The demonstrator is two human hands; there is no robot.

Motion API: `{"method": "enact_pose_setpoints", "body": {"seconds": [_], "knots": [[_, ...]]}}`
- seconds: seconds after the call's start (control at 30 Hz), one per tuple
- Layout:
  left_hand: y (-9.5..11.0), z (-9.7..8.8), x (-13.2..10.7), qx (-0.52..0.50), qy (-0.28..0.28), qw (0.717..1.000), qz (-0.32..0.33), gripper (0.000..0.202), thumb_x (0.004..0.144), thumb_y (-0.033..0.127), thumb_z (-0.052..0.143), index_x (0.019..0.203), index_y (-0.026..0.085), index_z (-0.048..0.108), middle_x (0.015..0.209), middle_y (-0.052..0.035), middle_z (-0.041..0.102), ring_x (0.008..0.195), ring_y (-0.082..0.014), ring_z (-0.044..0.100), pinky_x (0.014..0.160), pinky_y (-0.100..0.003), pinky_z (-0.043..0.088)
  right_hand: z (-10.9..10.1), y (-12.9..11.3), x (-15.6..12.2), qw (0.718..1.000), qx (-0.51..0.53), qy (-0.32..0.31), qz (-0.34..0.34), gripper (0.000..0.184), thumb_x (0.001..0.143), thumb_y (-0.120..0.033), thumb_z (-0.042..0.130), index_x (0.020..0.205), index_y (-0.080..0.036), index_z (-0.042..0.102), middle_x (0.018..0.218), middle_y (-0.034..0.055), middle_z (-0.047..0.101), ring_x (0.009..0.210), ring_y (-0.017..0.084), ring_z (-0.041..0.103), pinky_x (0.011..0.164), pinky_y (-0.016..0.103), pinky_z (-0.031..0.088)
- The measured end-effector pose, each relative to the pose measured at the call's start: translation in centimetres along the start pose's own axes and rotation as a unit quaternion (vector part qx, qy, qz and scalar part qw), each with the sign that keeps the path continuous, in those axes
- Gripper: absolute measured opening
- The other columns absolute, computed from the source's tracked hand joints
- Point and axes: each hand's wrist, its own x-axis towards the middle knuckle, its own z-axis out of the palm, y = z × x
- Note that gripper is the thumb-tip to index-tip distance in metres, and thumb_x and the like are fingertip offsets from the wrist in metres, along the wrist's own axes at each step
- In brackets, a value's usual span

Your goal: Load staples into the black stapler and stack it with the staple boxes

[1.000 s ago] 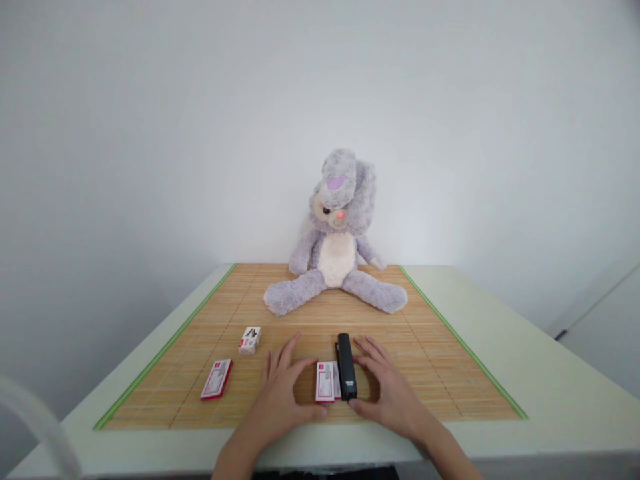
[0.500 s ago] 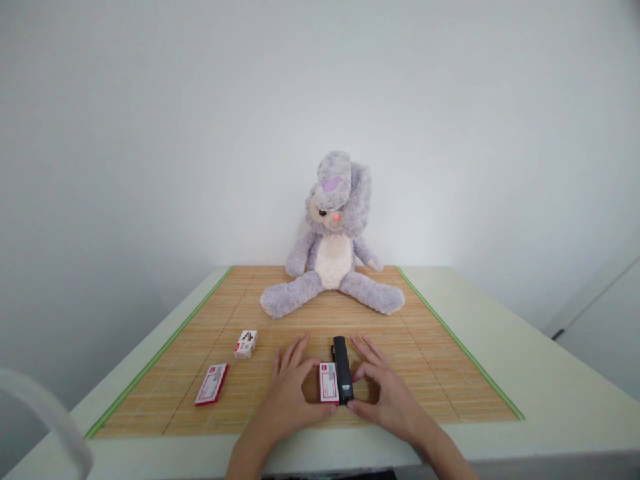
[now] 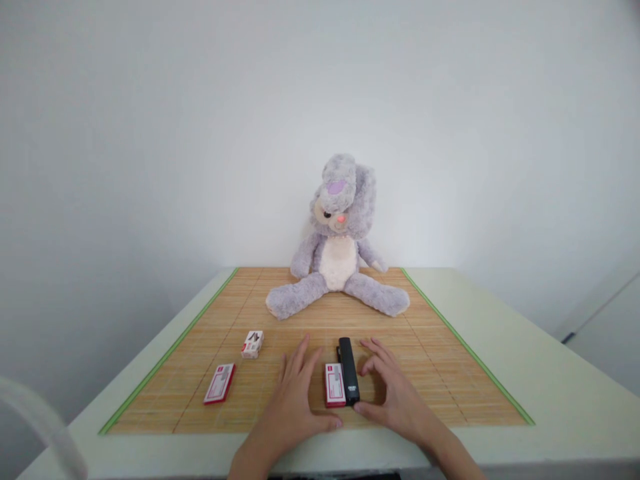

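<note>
A black stapler [image 3: 349, 370] lies lengthwise on the bamboo mat, its near end toward me. Against its left side rests a small red-and-white box [image 3: 335, 385]. My left hand [image 3: 295, 407] is open to the left of this box, fingers spread and thumb just below the box's near edge, apart from it. On the other side, my right hand [image 3: 393, 393] curves around the stapler's right side with thumb and fingers apart. Its thumb tip is at the stapler's near end; whether it touches, I cannot tell.
On the left of the bamboo mat [image 3: 420, 373] lie a flat red-and-white box [image 3: 220, 383] and a smaller white box [image 3: 253, 345]. A grey plush rabbit [image 3: 339, 263] sits at the back against the wall. A blurred pale curved object [image 3: 45, 417] shows at lower left.
My left hand has let go of the red-and-white box beside the stapler, its fingers opening away to the left. My right fingers have drawn slightly off the stapler. The view has shifted a little.
</note>
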Motion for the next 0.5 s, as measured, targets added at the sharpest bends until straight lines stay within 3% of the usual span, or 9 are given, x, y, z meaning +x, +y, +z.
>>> {"method": "enact_pose_setpoints", "body": {"seconds": [0.07,0.17,0.37,0.5], "knots": [[-0.5,-0.7,-1.1,0.026,0.028,0.999,0.006,0.123,0.062,0.064,0.087,0.163,0.035,0.023,0.174,-0.009,0.002,0.16,-0.0389,0.008,0.127,-0.068,0.012,0.0,0.1,0.0,1.0,0.001,0.005,0.0,0.046,0.069,-0.039,0.086,0.106,-0.027,0.06,0.163,0.0082,0.04,0.157,0.031,0.023,0.125,0.055,0.029],[-2.6,-3.0,-3.1,0.089,0.09,0.992,-0.006,0.107,0.071,0.067,0.08,0.161,0.04,0.029,0.175,-0.0039,0.004,0.16,-0.0375,0.009,0.127,-0.066,0.017,0.0,0.0,-0.1,1.0,-0.002,0.0,-0.005,0.056,0.071,-0.039,0.085,0.119,-0.029,0.059,0.163,0.0077,0.039,0.156,0.03,0.024,0.126,0.055,0.028],[-11.2,-8.0,-6.4,0.183,0.202,0.956,-0.112,0.086,0.08,0.069,0.067,0.154,0.031,0.046,0.173,-0.0085,0.014,0.156,-0.0404,0.024,0.125,-0.065,0.019,0.3,0.0,-0.1,1.0,-0.016,-0.013,-0.017,0.075,0.073,-0.041,0.084,0.14,-0.03,0.052,0.165,0.0079,0.036,0.157,0.03,0.024,0.127,0.055,0.027],[-15.2,-9.1,-7.9,0.182,0.168,0.954,-0.169,0.088,0.077,0.069,0.067,0.153,0.028,0.049,0.171,-0.012,0.02,0.152,-0.0441,0.031,0.121,-0.063,0.028,0.5,0.4,-0.1,0.999,-0.03,-0.022,-0.023,0.083,0.076,-0.041,0.081,0.15,-0.029,0.046,0.166,0.0092,0.034,0.157,0.032,0.023,0.127,0.057,0.026]]}}
